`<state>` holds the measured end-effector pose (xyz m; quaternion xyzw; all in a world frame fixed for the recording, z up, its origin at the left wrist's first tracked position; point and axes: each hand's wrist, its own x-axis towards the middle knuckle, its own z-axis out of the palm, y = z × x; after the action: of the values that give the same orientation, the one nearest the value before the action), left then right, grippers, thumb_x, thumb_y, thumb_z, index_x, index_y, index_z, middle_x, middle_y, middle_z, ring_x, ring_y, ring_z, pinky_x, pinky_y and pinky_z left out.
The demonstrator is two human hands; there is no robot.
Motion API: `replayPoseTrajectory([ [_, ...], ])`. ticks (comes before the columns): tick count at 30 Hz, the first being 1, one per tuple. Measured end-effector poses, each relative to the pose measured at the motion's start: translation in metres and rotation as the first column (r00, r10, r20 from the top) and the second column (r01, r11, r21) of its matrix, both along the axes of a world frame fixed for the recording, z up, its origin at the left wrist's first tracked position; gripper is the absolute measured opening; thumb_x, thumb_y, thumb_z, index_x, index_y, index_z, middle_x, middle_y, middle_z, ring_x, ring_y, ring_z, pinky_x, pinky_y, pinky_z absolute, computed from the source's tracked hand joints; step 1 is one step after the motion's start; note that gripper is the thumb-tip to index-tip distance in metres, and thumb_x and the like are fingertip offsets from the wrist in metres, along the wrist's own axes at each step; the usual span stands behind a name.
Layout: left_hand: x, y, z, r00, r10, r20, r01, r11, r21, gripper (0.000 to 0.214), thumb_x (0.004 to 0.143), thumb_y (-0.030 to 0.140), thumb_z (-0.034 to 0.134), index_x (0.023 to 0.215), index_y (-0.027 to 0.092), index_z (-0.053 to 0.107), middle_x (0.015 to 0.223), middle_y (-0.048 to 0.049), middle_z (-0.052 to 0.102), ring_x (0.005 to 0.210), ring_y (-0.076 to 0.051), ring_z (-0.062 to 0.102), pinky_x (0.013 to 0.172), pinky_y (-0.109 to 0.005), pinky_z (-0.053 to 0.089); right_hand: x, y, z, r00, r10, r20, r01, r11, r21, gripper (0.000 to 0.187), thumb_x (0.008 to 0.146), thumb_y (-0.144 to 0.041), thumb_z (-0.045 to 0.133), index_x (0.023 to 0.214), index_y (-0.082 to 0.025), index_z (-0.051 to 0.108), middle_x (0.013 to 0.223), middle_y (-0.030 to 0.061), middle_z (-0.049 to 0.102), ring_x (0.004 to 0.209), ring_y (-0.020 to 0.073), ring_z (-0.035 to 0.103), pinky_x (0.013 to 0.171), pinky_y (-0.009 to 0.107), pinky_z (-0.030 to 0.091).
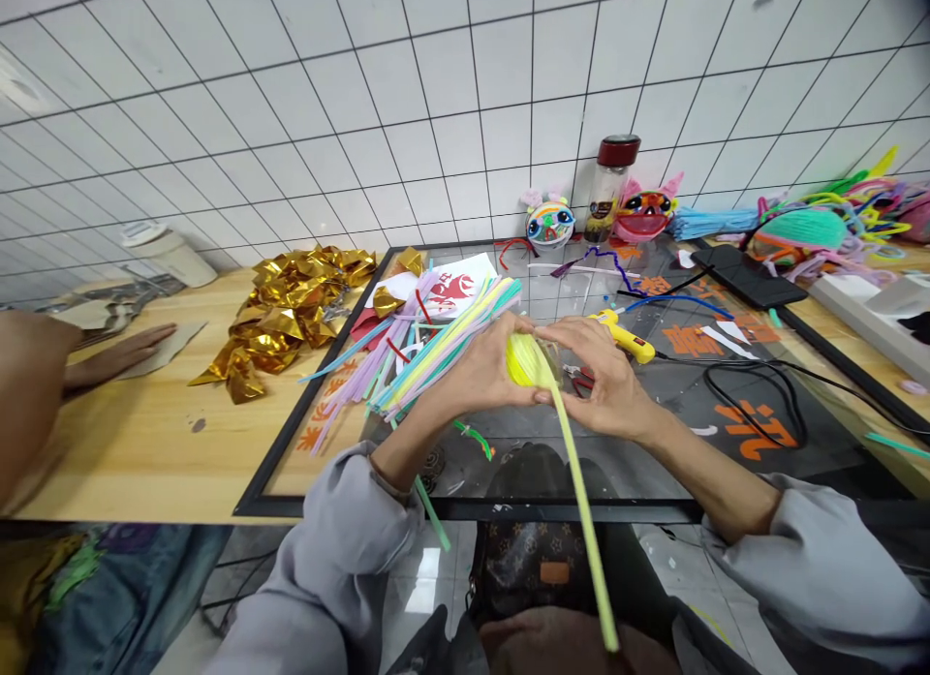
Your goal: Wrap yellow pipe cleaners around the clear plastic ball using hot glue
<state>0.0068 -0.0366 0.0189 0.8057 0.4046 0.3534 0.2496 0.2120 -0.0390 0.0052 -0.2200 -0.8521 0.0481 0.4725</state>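
Note:
My left hand [483, 370] and my right hand [606, 380] meet over a glass sheet [654, 433] and both pinch a yellow-green pipe cleaner coil [524, 358]. Its loose tail [581, 501] runs down toward my lap. The fingers of both hands are closed round the coil. A pile of pastel pipe cleaners [421, 351] lies just left of my left hand. A yellow glue gun [626, 336] lies just behind my right hand.
Crumpled gold foil [287, 312] lies on the wooden table at left, where another person's hand [120, 351] rests flat. Two small masks [550, 222], a red-lidded jar [610, 186], a black cable [756, 399] and more pipe cleaners [814, 230] stand at the back and right. A brown bag [534, 559] sits below.

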Motion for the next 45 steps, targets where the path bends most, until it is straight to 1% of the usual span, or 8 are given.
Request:
replayPoseTrajectory([
  [5, -0.003, 0.001, 0.005, 0.999, 0.037, 0.009, -0.036, 0.997, -0.064, 0.069, 0.057, 0.040, 0.086, 0.111, 0.019, 0.049, 0.128, -0.0098, 0.061, 0.115, -0.029, 0.061, 0.099, -0.043, 0.049, 0.003, 0.004, 0.001, 0.999, -0.033, 0.006, 0.034, 0.999, -0.027, 0.056, 0.090, -0.051, 0.065, 0.137, -0.022, 0.056, 0.120, 0.0120, 0.069, 0.111, 0.0290, 0.063, 0.096, 0.046, 0.049],
  [10, -0.006, 0.005, 0.002, 0.995, 0.046, 0.085, -0.035, 0.991, -0.126, 0.067, 0.054, 0.037, 0.087, 0.106, 0.020, 0.048, 0.129, -0.0114, 0.059, 0.120, -0.031, 0.058, 0.104, -0.047, 0.045, 0.004, 0.008, -0.002, 0.995, -0.095, -0.031, 0.092, 0.993, -0.070, 0.041, 0.091, -0.046, 0.064, 0.124, -0.022, 0.065, 0.113, 0.0106, 0.072, 0.104, 0.0275, 0.066, 0.091, 0.046, 0.052],
  [19, -0.020, 0.024, -0.010, 0.969, -0.007, 0.249, 0.068, 0.969, -0.239, 0.071, 0.052, 0.041, 0.088, 0.108, 0.019, 0.049, 0.130, -0.0144, 0.058, 0.120, -0.032, 0.058, 0.105, -0.048, 0.044, 0.030, 0.034, -0.005, 0.899, -0.374, -0.228, 0.308, 0.910, -0.278, 0.013, 0.086, -0.030, 0.063, 0.090, -0.022, 0.073, 0.088, 0.0053, 0.073, 0.085, 0.0220, 0.067, 0.076, 0.038, 0.053],
  [22, -0.021, 0.026, -0.010, 0.969, -0.006, 0.248, 0.070, 0.965, -0.253, 0.070, 0.053, 0.038, 0.088, 0.108, 0.019, 0.050, 0.131, -0.0140, 0.058, 0.120, -0.032, 0.058, 0.104, -0.048, 0.045, 0.033, 0.035, -0.005, 0.920, -0.325, -0.220, 0.276, 0.934, -0.227, 0.014, 0.086, -0.024, 0.060, 0.087, -0.023, 0.073, 0.091, 0.0059, 0.072, 0.088, 0.0222, 0.067, 0.078, 0.039, 0.052],
  [26, -0.020, 0.023, -0.009, 0.971, 0.008, 0.241, 0.060, 0.961, -0.271, 0.071, 0.053, 0.035, 0.089, 0.111, 0.019, 0.051, 0.133, -0.0129, 0.058, 0.119, -0.030, 0.059, 0.103, -0.046, 0.047, 0.022, 0.023, -0.003, 0.981, -0.191, -0.040, 0.191, 0.982, -0.009, 0.025, 0.087, -0.015, 0.056, 0.094, -0.025, 0.076, 0.110, 0.0085, 0.068, 0.102, 0.0253, 0.063, 0.087, 0.044, 0.048],
  [31, -0.018, 0.018, -0.007, 0.981, -0.018, 0.191, 0.061, 0.974, -0.218, 0.072, 0.055, 0.039, 0.090, 0.114, 0.020, 0.052, 0.134, -0.0118, 0.058, 0.123, -0.031, 0.058, 0.105, -0.046, 0.045, 0.003, 0.011, 0.002, 0.992, -0.119, 0.042, 0.113, 0.987, 0.117, 0.035, 0.088, -0.010, 0.051, 0.105, -0.030, 0.075, 0.127, 0.0081, 0.061, 0.115, 0.0259, 0.057, 0.092, 0.046, 0.044],
  [39, -0.012, 0.013, -0.003, 0.977, -0.041, 0.208, 0.081, 0.979, -0.186, 0.068, 0.053, 0.040, 0.089, 0.106, 0.020, 0.052, 0.131, -0.0106, 0.062, 0.118, -0.030, 0.061, 0.102, -0.044, 0.047, -0.014, 0.023, 0.009, 0.999, 0.000, 0.049, 0.004, 0.997, -0.076, 0.029, 0.086, -0.012, 0.051, 0.095, -0.028, 0.074, 0.126, 0.0078, 0.063, 0.118, 0.0269, 0.058, 0.097, 0.050, 0.044],
  [45, -0.016, 0.024, -0.016, 0.910, 0.015, 0.414, 0.111, 0.954, -0.278, 0.069, 0.050, 0.040, 0.091, 0.103, 0.019, 0.052, 0.128, -0.0115, 0.063, 0.119, -0.028, 0.060, 0.101, -0.040, 0.048, -0.017, 0.035, 0.012, 0.957, -0.003, -0.290, -0.103, 0.932, -0.347, 0.011, 0.085, -0.026, 0.060, 0.084, -0.024, 0.071, 0.116, 0.0077, 0.067, 0.116, 0.0256, 0.061, 0.099, 0.046, 0.048],
])
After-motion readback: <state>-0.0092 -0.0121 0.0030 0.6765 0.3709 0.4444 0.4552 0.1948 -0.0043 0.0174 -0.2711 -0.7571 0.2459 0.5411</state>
